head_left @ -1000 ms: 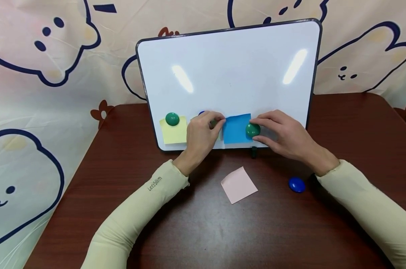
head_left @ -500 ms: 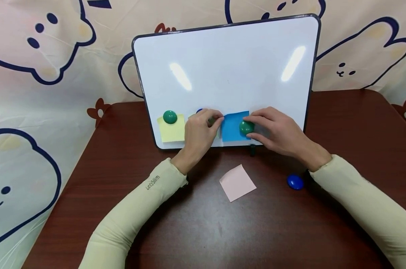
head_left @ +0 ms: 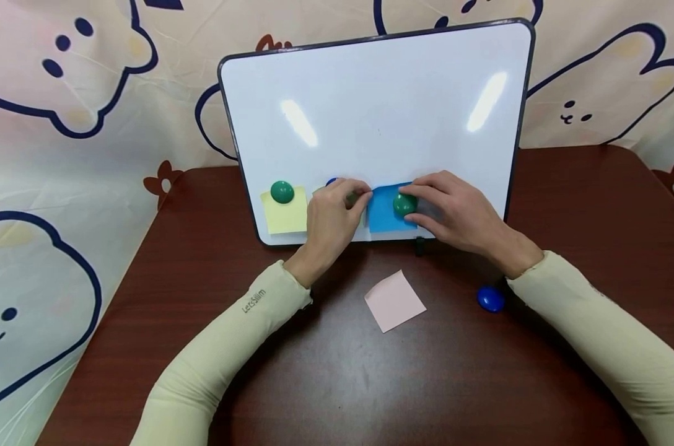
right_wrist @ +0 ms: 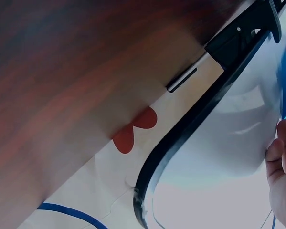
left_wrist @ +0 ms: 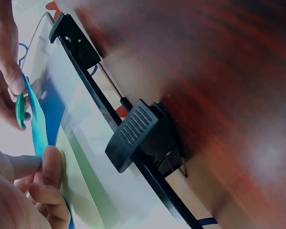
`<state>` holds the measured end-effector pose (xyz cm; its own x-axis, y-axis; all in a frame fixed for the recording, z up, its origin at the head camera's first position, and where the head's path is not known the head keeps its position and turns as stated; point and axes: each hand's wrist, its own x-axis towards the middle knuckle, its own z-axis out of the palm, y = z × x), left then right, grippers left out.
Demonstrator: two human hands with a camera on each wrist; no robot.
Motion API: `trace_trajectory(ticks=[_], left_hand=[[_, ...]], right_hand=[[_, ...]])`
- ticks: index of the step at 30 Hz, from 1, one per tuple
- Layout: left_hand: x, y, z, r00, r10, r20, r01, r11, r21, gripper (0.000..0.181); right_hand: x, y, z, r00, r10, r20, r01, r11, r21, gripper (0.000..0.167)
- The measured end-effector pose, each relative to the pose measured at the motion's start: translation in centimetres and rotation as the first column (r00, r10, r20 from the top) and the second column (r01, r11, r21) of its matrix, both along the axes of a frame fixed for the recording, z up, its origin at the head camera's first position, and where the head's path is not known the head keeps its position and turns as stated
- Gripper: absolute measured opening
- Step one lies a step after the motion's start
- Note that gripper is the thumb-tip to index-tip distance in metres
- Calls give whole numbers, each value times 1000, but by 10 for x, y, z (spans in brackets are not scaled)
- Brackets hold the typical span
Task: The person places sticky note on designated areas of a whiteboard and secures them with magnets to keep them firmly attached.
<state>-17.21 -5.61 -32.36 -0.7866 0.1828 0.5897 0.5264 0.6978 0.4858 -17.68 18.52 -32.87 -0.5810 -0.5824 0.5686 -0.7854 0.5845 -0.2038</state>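
Observation:
A blue sticky note (head_left: 383,214) lies along the lower part of the whiteboard (head_left: 378,118). Its upper left corner is pinched between the thumb and finger of my left hand (head_left: 332,214). My right hand (head_left: 462,210) grips a round green magnet (head_left: 405,204) by its edges, over the note's right half. In the left wrist view the blue note (left_wrist: 37,119) bows away from the board between both hands, with the green magnet (left_wrist: 20,110) at its outer side. Behind my left hand a second yellowish note and a blue magnet (head_left: 332,181) are mostly hidden.
At the board's lower left, another green magnet (head_left: 282,192) sits on a yellow note (head_left: 285,214). A pink note (head_left: 395,301) and a blue magnet (head_left: 490,299) lie on the brown table (head_left: 370,384). Black clip feet (left_wrist: 143,138) support the board's lower edge.
My right hand has moved the green magnet leftward, from the blue note's right edge further in over the note. My left hand keeps its pinch on the corner. The view has shifted slightly.

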Motion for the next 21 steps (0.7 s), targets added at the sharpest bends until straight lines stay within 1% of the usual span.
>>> trace_trajectory(ticks=[12,21], left_hand=[[-1,1,-1,1000,-2,-7,3,1000,3,14],[-1,0,-2,1000,8,-13,-8,1000,-2,14]], right_hand=[[-1,-3,1,1000,-14,-6,14,1000,-24,53],[-8,-9,1,999,-13,-48,10,998,-58,52]])
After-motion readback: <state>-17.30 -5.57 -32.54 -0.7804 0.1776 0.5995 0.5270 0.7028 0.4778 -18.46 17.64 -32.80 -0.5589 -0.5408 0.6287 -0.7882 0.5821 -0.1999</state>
